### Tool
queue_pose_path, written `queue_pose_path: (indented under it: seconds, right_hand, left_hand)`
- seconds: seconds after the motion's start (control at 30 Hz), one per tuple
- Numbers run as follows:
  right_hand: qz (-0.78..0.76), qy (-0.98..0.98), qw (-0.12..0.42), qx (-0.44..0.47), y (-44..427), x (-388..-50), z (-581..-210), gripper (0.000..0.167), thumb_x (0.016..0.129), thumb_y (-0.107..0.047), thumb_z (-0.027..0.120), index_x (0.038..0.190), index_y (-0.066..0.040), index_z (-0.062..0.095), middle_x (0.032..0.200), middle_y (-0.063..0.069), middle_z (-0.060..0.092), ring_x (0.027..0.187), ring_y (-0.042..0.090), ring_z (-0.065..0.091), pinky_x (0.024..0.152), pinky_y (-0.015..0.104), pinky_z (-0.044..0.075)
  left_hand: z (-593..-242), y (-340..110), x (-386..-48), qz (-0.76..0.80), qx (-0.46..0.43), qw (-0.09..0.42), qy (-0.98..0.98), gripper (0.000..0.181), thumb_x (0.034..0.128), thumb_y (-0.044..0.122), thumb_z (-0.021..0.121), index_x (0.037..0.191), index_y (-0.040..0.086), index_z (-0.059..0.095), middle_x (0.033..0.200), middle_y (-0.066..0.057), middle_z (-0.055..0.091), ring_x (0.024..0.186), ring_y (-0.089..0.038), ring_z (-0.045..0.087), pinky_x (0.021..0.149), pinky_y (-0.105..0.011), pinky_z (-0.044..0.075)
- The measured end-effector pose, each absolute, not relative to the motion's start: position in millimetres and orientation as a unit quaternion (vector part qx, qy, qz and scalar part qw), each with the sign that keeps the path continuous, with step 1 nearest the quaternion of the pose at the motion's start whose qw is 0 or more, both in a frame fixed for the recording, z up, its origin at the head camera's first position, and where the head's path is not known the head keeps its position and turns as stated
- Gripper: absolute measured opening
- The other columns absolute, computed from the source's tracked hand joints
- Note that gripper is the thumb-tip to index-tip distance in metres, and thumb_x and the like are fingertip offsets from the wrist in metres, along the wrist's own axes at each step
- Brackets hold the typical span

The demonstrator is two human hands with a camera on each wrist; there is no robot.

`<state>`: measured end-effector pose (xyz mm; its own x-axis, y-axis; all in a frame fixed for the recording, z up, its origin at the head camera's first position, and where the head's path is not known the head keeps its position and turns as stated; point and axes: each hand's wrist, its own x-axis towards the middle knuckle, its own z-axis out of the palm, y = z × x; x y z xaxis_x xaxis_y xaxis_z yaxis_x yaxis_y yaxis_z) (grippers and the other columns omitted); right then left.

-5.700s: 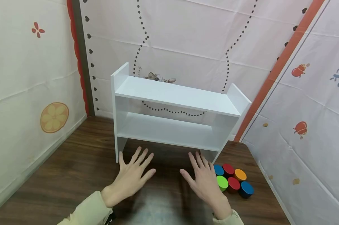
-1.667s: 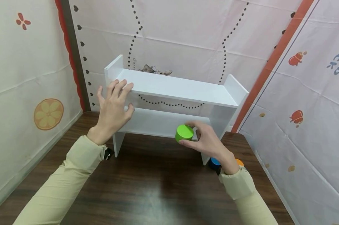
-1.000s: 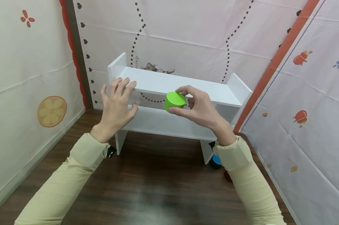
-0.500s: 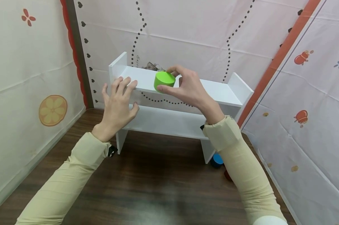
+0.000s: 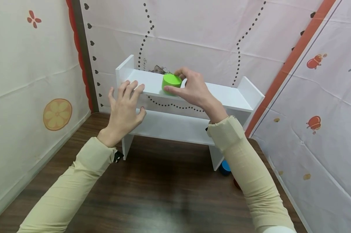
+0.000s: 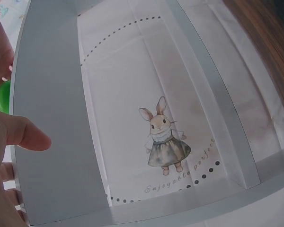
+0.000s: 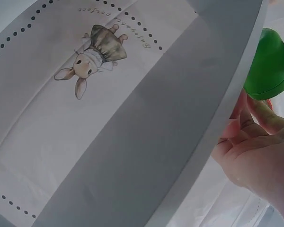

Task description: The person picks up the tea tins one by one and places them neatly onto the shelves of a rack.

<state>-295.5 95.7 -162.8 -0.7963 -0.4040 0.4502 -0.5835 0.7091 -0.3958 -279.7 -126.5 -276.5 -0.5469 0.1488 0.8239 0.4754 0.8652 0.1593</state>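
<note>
My right hand point(image 5: 194, 87) pinches a short green cylinder point(image 5: 171, 81) between thumb and fingers. The cylinder is upright at the front of the upper board of a white two-tier shelf point(image 5: 175, 124), left of its middle; I cannot tell whether its base fully rests there. In the right wrist view the green cylinder point(image 7: 269, 66) shows past the board's edge. My left hand point(image 5: 123, 111) has spread, loosely bent fingers at the upper board's front edge, near the left end. Its thumb point(image 6: 31, 135) points out below the board in the left wrist view.
On the brown wooden table point(image 5: 160, 194), a blue cylinder point(image 5: 225, 167) stands by the shelf's right leg. A red one point(image 5: 236, 183) is mostly hidden behind my right sleeve. Patterned cloth point(image 5: 192, 32) hangs behind the shelf and along both sides.
Both hands have risen from low before the shelf to its upper board. My right hand has taken the green cylinder and brought it up and left; lately it has barely moved.
</note>
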Motion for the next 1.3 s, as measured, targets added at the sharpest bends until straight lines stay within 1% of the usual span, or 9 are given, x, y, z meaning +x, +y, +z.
queue_pose_path:
  seconds: [0.3,0.47,0.7,0.77,0.83,0.97,1.07,1.17,1.3]
  right_hand:
    - [0.267,-0.915,0.156,0.260,94,-299,-165,0.054,0.080,-0.038,0.076,0.121,-0.007,0.059,0.105,0.009,0.065,0.098,0.019,0.054,0.079,0.028,0.039]
    - [0.257,-0.921,0.151,0.252,96,-299,-165,0.056,0.080,-0.041,0.075,0.124,-0.009,0.059,0.107,0.007,0.064,0.098,0.018,0.053,0.078,0.028,0.040]
    - [0.278,-0.916,0.155,0.244,106,-291,-164,0.061,0.081,-0.047,0.072,0.131,-0.016,0.055,0.114,0.006,0.062,0.088,0.020,0.053,0.071,0.030,0.043]
    - [0.289,-0.909,0.172,0.245,112,-287,-166,0.061,0.082,-0.046,0.071,0.132,-0.016,0.054,0.116,0.006,0.061,0.087,0.021,0.052,0.072,0.030,0.042]
    - [0.298,-0.897,0.204,0.255,120,-282,-170,0.058,0.083,-0.043,0.070,0.131,-0.014,0.055,0.114,0.008,0.062,0.086,0.022,0.052,0.073,0.030,0.041]
    - [0.319,-0.852,0.290,0.296,138,-272,-179,0.046,0.085,-0.029,0.071,0.121,-0.003,0.060,0.103,0.014,0.065,0.080,0.024,0.054,0.072,0.027,0.039]
    - [0.325,-0.825,0.340,0.314,152,-262,-187,0.038,0.085,-0.022,0.071,0.114,0.000,0.062,0.094,0.015,0.067,0.073,0.020,0.053,0.066,0.025,0.036]
    - [0.320,-0.817,0.358,0.320,167,-251,-196,0.032,0.085,-0.019,0.071,0.110,0.000,0.062,0.086,0.013,0.067,0.068,0.015,0.052,0.062,0.023,0.034]
    - [0.303,-0.829,0.344,0.321,188,-235,-208,0.029,0.083,-0.014,0.073,0.107,-0.001,0.063,0.079,0.009,0.065,0.064,0.010,0.049,0.059,0.022,0.037]
  left_hand:
    - [-276,-128,-280,-0.182,-0.182,0.438,-0.861,0.065,0.0760,0.013,0.068,0.137,0.012,0.047,0.144,-0.015,0.044,0.137,-0.033,0.029,0.109,-0.069,0.012]
    - [-276,-127,-280,-0.182,-0.183,0.438,-0.861,0.065,0.0761,0.014,0.068,0.137,0.012,0.046,0.144,-0.015,0.044,0.137,-0.033,0.029,0.109,-0.069,0.012]
    - [-277,-127,-280,-0.181,-0.179,0.442,-0.860,0.065,0.0758,0.013,0.068,0.137,0.012,0.046,0.144,-0.015,0.044,0.137,-0.032,0.029,0.109,-0.069,0.013]
    - [-277,-127,-280,-0.181,-0.178,0.442,-0.861,0.065,0.0755,0.013,0.068,0.137,0.013,0.046,0.144,-0.014,0.044,0.137,-0.032,0.029,0.109,-0.069,0.013]
    - [-277,-127,-280,-0.180,-0.179,0.442,-0.861,0.066,0.0753,0.013,0.068,0.137,0.013,0.046,0.144,-0.014,0.044,0.137,-0.033,0.029,0.108,-0.069,0.013]
    - [-277,-126,-280,-0.181,-0.178,0.442,-0.860,0.066,0.0747,0.012,0.068,0.137,0.013,0.046,0.144,-0.014,0.045,0.137,-0.033,0.030,0.108,-0.070,0.014]
    - [-277,-126,-280,-0.182,-0.178,0.443,-0.860,0.066,0.0745,0.012,0.068,0.137,0.013,0.046,0.144,-0.014,0.045,0.137,-0.032,0.030,0.108,-0.069,0.014]
    - [-277,-125,-280,-0.183,-0.176,0.444,-0.859,0.066,0.0742,0.012,0.068,0.136,0.013,0.047,0.144,-0.014,0.045,0.137,-0.032,0.030,0.108,-0.069,0.013]
    - [-276,-124,-279,-0.185,-0.174,0.443,-0.860,0.065,0.0738,0.012,0.067,0.136,0.013,0.047,0.144,-0.014,0.045,0.137,-0.032,0.029,0.108,-0.069,0.013]
